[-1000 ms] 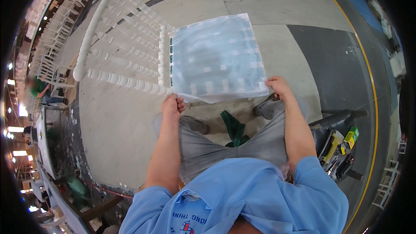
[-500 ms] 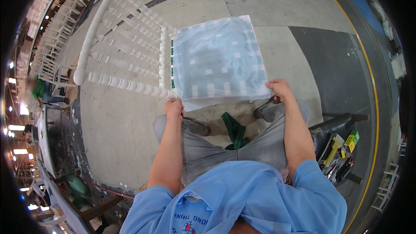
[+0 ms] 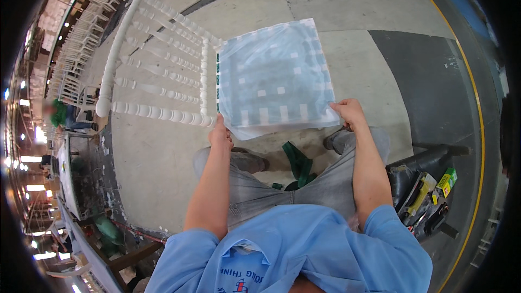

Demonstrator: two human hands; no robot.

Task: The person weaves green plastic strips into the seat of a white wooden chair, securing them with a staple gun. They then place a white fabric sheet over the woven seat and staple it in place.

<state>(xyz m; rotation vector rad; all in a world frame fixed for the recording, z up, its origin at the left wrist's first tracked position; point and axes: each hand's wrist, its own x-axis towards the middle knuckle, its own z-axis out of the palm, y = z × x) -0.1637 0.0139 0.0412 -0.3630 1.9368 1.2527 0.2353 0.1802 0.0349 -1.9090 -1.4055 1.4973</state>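
Left hand (image 3: 221, 137) and right hand (image 3: 350, 113) grip plastic-wrapped white chair (image 3: 271, 76) seat

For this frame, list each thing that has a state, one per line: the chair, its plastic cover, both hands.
White chair with turned spindle back: lying tipped, backrest to the person's left.
Clear plastic bag: drawn over the chair's seat.
Left hand: gripping the bag's near left corner.
Right hand: gripping the bag's near right corner.
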